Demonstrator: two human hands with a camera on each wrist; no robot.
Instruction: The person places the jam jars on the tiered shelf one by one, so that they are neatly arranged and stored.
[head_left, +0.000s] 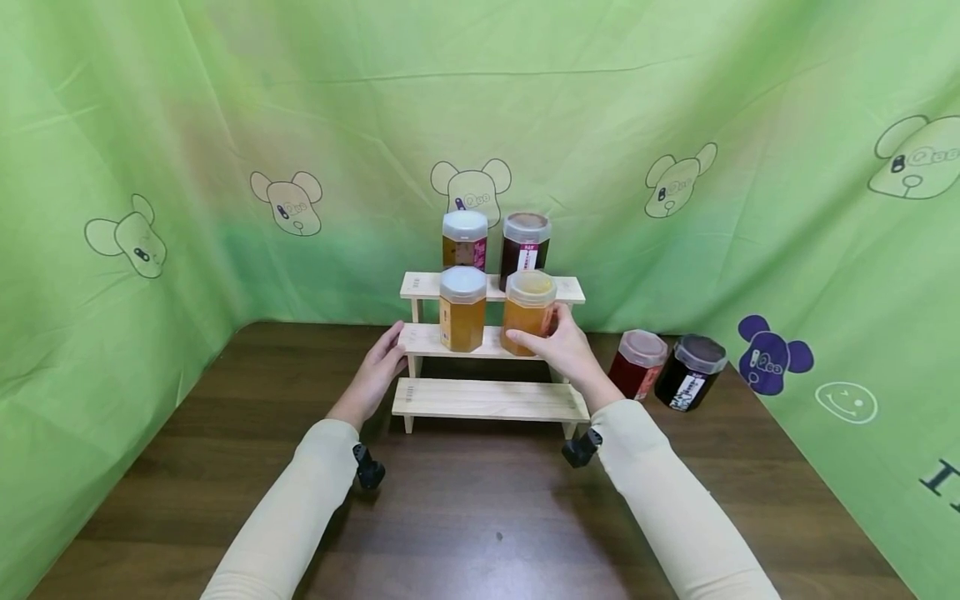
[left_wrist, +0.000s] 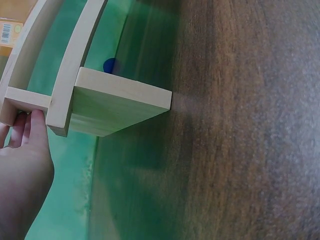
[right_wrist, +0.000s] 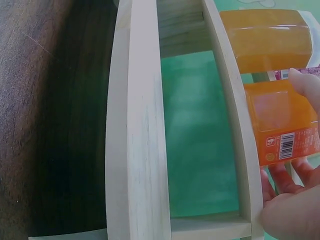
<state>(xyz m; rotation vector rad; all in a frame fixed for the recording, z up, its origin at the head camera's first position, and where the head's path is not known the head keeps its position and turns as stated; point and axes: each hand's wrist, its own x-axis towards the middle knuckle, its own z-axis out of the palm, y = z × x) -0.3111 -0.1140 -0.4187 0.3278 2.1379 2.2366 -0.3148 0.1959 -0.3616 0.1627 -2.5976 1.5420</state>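
A three-step wooden display stand (head_left: pixel 491 400) stands on the table. My left hand (head_left: pixel 378 371) holds the left end of its middle step; the left wrist view has the fingers (left_wrist: pixel 37 127) against the wood. My right hand (head_left: pixel 566 343) grips an orange-yellow jar (head_left: pixel 527 317) with a clear lid, at the right of the middle step. In the right wrist view the thumb and fingers lie on opposite sides of this jar (right_wrist: pixel 280 120). Left of it on that step is a honey-coloured jar (head_left: pixel 462 321). On the top step are an amber jar (head_left: pixel 465 242) and a dark jar (head_left: pixel 525 242).
To the right of the stand, on the brown table (head_left: pixel 480 517), are a red jar (head_left: pixel 637 367) and a black jar (head_left: pixel 690 375) side by side. A green cloth (head_left: pixel 360 108) printed with bear heads hangs behind the table and along its sides.
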